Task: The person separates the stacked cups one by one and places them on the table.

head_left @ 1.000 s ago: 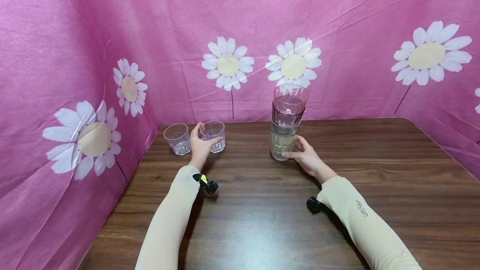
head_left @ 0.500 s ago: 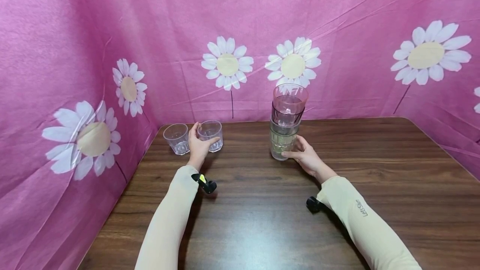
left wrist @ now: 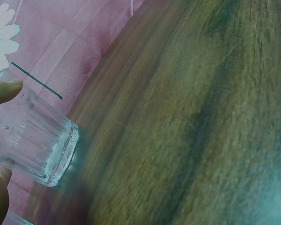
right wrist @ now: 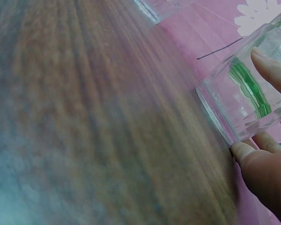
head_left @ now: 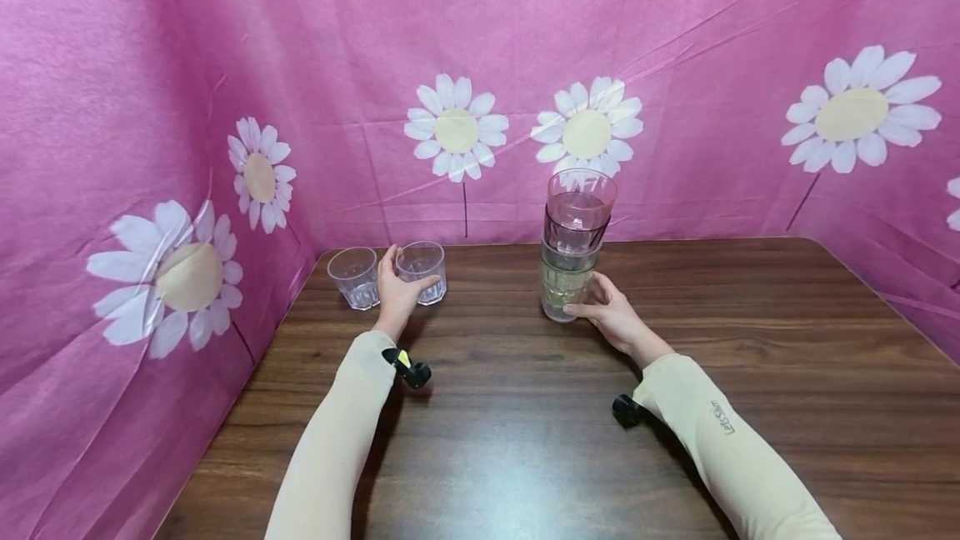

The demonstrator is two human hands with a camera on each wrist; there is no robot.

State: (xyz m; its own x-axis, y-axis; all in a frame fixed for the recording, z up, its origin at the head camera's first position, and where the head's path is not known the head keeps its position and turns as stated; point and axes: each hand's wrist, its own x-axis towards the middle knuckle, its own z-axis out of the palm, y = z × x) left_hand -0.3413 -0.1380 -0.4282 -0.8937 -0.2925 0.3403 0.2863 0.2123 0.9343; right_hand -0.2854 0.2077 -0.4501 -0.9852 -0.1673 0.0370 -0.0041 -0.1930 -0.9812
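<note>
Where cloth (head_left: 480, 15) backs table (head_left: 510, 407) | leftmost glass (head_left: 357, 290) stands beside left hand (head_left: 397, 294)

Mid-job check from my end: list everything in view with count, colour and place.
table: one, brown wood-grain, under the tumblers
clear tumblers: two, colourless, back left of the table
tumbler stack: one, pink at top, dark below, then greenish and clear; exact glass count unclear; right of the clear tumblers
backdrop: one, pink, behind and beside the table
daisies: six, one cut off, white with yellow centres, on the backdrop
wrist cameras: two, black, at the wrists
sleeves: two, cream, on the forearms
left grip: one, bare, holding the right-hand clear tumbler
right grip: one, bare, holding the stack's bottom
</note>
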